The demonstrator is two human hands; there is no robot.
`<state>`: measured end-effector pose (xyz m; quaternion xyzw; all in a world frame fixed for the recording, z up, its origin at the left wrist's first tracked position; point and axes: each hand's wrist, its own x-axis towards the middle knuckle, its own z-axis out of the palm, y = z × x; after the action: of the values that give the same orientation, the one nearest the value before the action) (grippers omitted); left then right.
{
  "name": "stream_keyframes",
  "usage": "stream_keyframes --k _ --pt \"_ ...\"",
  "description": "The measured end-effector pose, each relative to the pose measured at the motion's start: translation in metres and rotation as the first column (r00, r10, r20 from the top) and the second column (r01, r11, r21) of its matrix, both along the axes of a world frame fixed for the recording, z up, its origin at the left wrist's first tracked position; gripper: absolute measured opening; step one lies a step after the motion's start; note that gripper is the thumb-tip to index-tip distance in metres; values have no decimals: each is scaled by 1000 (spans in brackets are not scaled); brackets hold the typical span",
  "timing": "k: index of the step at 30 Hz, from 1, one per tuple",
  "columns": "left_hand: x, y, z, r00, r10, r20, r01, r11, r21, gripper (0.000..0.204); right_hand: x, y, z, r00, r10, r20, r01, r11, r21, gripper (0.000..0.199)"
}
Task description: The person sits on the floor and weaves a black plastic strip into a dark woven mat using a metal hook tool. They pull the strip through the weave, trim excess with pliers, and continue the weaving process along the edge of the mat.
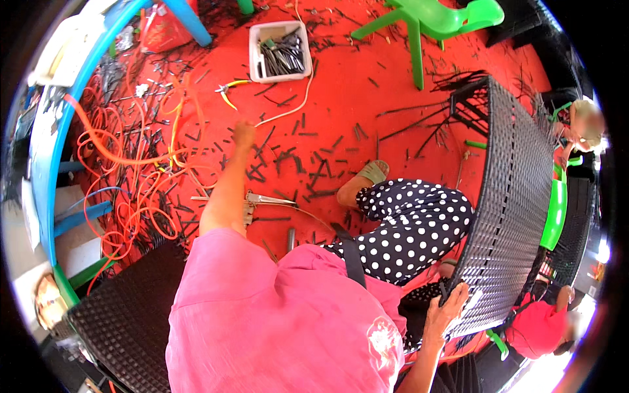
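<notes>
My left arm stretches out over the red floor, and my left hand (243,134) is above it, just short of the yellow-handled pliers (230,92). Its fingers are too small and smeared to make out. At the right, a dark woven wicker furniture piece (508,196) stands tilted beside my legs, with loose strands sticking out at its far end. My right hand (447,313) grips its near edge, fingers over the woven face. A white tub (252,56) holding metal pieces sits beyond the pliers.
Cut black strips litter the floor. Orange tubing (118,157) lies coiled at the left by a blue-edged table (56,170). Metal scissors (268,199) lie near my left forearm. A green chair (426,23) stands at the far right. Two other people are at the right edge.
</notes>
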<state>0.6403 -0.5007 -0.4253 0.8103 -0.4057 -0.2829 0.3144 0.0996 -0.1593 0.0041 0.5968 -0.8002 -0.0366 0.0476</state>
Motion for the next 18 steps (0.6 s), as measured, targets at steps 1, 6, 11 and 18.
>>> stream_keyframes --k 1,6,11,18 --pt "-13 -3 18 1000 -27 7 26 998 57 27 7 3 2 998 -62 -5 62 998 29 62" --pt "52 -7 -41 933 -140 331 119 989 83 44 -4 -3 5 999 42 -26 -38 992 123 69" --pt "48 -39 -47 914 -330 237 289 938 190 58 0 4 2 992 -98 -81 112 973 202 64" --pt "45 -80 -37 995 4 -101 44 883 468 65 10 12 10 963 -212 -167 246 943 222 64"
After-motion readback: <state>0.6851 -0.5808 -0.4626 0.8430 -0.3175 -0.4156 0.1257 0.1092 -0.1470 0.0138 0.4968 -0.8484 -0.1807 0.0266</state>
